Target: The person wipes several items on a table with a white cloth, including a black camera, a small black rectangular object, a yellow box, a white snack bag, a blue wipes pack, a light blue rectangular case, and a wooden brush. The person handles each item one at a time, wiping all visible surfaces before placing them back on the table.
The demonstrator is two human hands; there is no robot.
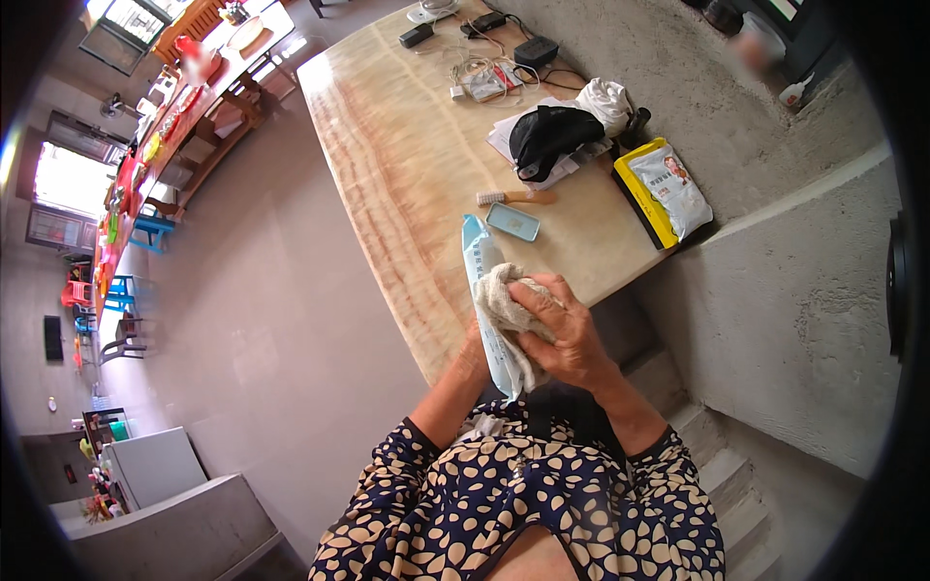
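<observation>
Above the near end of the table, a slim light blue and white packet is held lengthwise, its far end pointing away from me. My left hand grips it from behind and below; the packet hides most of those fingers. Bunched in my right hand is a whitish cloth, pressed against the packet's right side with my fingers curled round it. Just beyond lie a shallow light blue soap-dish-like tray and a wooden-handled brush.
A black cloth pouch or cap lies on the marble-patterned table, near a yellow and white packet at the right edge. Chargers and cables cover the far end. Concrete steps and a low wall are on my right.
</observation>
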